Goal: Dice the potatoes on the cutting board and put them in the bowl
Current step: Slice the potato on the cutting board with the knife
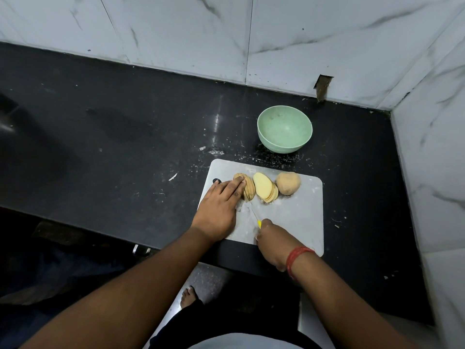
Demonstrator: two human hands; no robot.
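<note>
Nearest us, our two forearms reach out over the edge of the dark counter point(125, 137). Our right hand point(273, 244), a red thread band point(297, 260) at its wrist, is curled tight around the yellow handle of a knife point(256, 219); only a bit of yellow shows past the fist. Thin blade runs up and left from it, tip at the foot of the sliced potato point(247, 188).

Our left hand point(221, 205) lies flat, fingers straight and together, fingertips pressing down on the left side of that sliced potato. Nothing gripped, just held steady.

All this sits on a pale cutting board point(302, 217). Just right of the sliced potato, a fan of loose slices point(265, 187) leans, cut face up. Right again, touching that stack, a whole potato point(288, 183), skin on.

Beyond the board's far edge, apart from it, a green bowl point(284, 144) stands upright on the counter. No potato in it. Pale scraps litter the counter between board and bowl.
</note>
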